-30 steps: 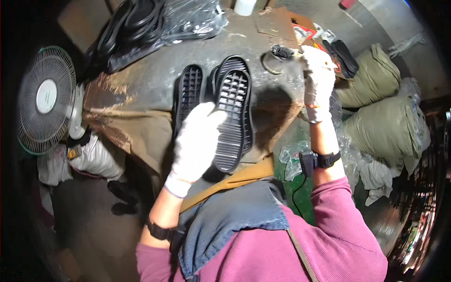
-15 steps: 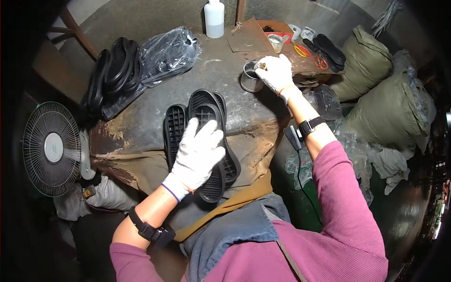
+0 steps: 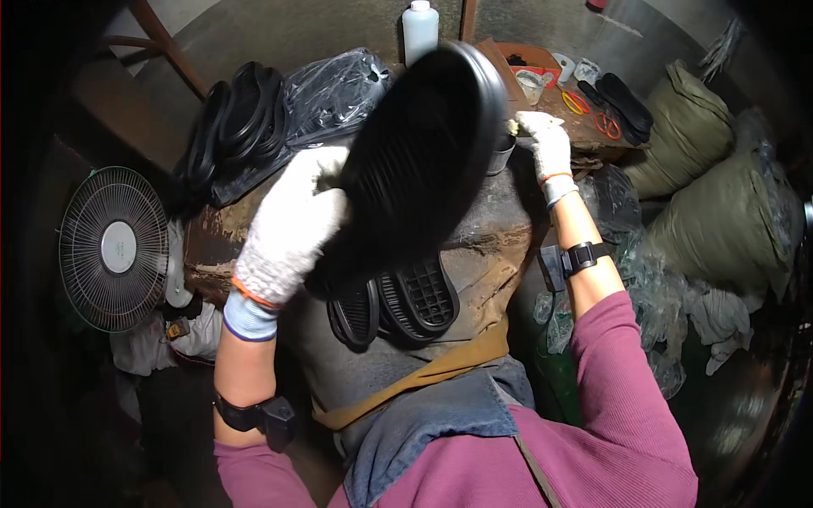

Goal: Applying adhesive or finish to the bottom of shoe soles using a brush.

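Note:
My left hand (image 3: 292,224), in a white knit glove, grips a black shoe sole (image 3: 423,152) by its side edge. The sole is raised, tilted and blurred, and covers the middle of the view. Below it, more black soles (image 3: 423,292) with ribbed and gridded faces lie at the near edge of the bench, partly hidden. My right hand (image 3: 546,140), also gloved, is beside a metal cup (image 3: 502,159), mostly hidden by the raised sole. Its fingers are drawn together next to a small yellowish tip (image 3: 512,127) above the cup; what they hold is unclear.
At the back left are stacked black soles (image 3: 246,110) and a dark plastic bag (image 3: 330,93). A white bottle (image 3: 420,32) stands behind. Scissors (image 3: 606,125) and a red box (image 3: 529,63) lie back right. A fan (image 3: 117,247) stands left; green sacks (image 3: 728,203) stand right.
My left hand has lifted one sole off the pile, up toward me. My right hand has shifted slightly right from over the cup. The whole view has shifted a little.

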The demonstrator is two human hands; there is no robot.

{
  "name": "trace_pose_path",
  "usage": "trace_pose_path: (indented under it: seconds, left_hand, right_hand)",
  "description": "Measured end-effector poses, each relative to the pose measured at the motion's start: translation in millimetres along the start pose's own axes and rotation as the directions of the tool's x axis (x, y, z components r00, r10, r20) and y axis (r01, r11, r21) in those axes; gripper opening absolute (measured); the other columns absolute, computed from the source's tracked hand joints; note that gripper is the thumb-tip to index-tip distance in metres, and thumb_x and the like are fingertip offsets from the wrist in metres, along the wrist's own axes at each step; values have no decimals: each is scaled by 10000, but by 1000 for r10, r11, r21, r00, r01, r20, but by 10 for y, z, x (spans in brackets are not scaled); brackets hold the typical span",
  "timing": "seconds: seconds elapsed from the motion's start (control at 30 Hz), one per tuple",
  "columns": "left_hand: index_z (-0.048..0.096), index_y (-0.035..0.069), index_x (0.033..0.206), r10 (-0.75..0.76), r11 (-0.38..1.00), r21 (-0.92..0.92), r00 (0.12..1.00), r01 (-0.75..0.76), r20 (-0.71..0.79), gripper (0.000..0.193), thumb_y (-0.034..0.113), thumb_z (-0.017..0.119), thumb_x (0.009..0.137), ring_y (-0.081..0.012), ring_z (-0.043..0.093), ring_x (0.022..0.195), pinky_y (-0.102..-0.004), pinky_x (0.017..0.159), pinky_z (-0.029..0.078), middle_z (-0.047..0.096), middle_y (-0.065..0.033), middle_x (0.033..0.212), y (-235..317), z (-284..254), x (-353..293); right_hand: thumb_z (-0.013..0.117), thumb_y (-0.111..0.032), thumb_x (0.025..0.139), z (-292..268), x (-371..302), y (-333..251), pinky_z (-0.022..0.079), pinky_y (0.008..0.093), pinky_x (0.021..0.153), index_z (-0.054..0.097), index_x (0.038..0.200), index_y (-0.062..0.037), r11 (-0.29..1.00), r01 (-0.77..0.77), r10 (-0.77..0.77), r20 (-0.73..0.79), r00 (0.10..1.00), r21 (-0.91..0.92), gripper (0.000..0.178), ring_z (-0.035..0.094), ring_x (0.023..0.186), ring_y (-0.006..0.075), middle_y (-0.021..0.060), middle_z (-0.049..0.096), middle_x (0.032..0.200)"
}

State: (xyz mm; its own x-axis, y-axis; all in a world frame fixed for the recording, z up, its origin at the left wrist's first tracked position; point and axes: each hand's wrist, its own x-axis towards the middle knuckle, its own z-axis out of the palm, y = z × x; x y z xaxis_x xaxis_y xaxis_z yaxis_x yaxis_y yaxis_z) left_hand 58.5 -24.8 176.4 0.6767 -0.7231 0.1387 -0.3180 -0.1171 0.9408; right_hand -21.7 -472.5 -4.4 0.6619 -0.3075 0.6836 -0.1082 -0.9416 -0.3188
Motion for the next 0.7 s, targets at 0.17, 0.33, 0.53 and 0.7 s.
trace_pose_path:
  seconds: [0.17,0.33,0.53,0.7]
  left_hand:
    - [630,-32,1296,-253,809,-504,953,303,166,336,111,665,994,-107,693,886,-237,789,565,739,-53,1057,-746,-228,-258]
    - [597,-26,1376,-152,152,-955,961,255,232,505,362,560,1055,-296,691,1172,-474,1059,557,685,-186,1335,-1225,241,-420]
    - [226,59,1681,203,-245,-902,928,356,311,954,695,484,1019,-507,398,1495,-839,1100,320,250,-238,1725,-602,662,-446]
    - [314,70,1655,83,-232,-859,889,456,449,847,687,282,1075,-503,497,1417,-783,1088,386,368,-214,1681,-682,660,-591]
  right_hand:
    - [545,-149,1043,53,-144,20,534,342,1008,765,1179,13,833,-362,402,-6,916,418,306,703,1067,212,115,769,1149]
    - [686,-111,957,67,-217,163,568,304,847,768,1041,22,147,-358,718,149,680,922,178,711,890,174,105,764,985]
    - [686,38,940,-84,-299,147,571,274,818,740,1116,-14,562,-271,515,-75,854,781,192,699,925,158,112,748,1019]
    - [721,38,935,-248,-83,-1580,580,330,937,748,1161,-29,599,-144,301,-55,952,788,237,703,1023,177,79,751,1112]
